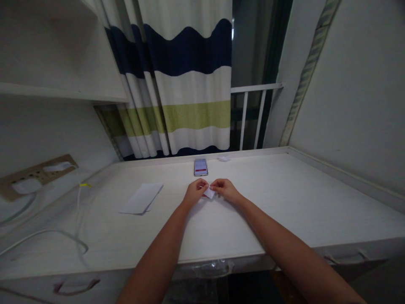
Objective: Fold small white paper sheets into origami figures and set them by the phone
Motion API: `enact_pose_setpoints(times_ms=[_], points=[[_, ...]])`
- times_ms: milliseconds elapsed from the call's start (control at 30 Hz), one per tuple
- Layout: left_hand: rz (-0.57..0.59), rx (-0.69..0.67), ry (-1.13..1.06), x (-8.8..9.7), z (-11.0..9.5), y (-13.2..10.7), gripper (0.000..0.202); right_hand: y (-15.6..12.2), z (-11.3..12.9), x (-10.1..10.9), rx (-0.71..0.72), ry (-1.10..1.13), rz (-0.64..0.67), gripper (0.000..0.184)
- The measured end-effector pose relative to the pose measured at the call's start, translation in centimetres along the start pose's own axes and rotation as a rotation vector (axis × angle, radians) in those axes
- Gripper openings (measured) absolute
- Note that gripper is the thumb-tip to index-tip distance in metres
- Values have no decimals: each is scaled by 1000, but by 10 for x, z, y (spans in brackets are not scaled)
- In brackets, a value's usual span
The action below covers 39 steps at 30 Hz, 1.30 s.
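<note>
Between my two hands, just above the white desk (228, 236), is a small piece of folded white paper (209, 193). My left hand (195, 191) pinches its left side, thumb and fingers pressed together. On the other side my right hand (225, 190) grips the paper's upper right part in the same way. A bit of red shows beside the left fingertips; what it is I cannot make out. Just beyond the hands lies a phone (200, 167) with its screen lit.
Sheets of white paper (142, 198) lie left of my hands. A small white folded paper piece (224, 159) sits by the desk's back edge. Cables (79, 202) run from a wall socket strip (38, 173) at the left. A striped curtain (196, 88) hangs behind the desk.
</note>
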<state>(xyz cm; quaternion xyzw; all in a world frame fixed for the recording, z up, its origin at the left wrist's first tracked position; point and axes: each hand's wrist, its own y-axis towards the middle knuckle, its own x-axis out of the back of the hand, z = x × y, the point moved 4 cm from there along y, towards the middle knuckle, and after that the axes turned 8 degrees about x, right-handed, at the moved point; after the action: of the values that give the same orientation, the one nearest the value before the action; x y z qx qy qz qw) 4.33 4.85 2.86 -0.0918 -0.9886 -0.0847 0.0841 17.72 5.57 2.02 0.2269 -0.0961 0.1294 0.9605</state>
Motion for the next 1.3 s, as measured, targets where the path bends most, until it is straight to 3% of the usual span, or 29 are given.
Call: enact_pose_setpoints(times_ms=[700,1000,1300], points=[[-67,-14,-133,4,-3,3,16,4,-1,3,72,139,-102,18],[50,-37,-84,-4,-6,-2,24,2,0,3,106,113,-122,20],[64,-31,-107,-4,-6,-2,31,4,-5,6,115,120,-163,26]])
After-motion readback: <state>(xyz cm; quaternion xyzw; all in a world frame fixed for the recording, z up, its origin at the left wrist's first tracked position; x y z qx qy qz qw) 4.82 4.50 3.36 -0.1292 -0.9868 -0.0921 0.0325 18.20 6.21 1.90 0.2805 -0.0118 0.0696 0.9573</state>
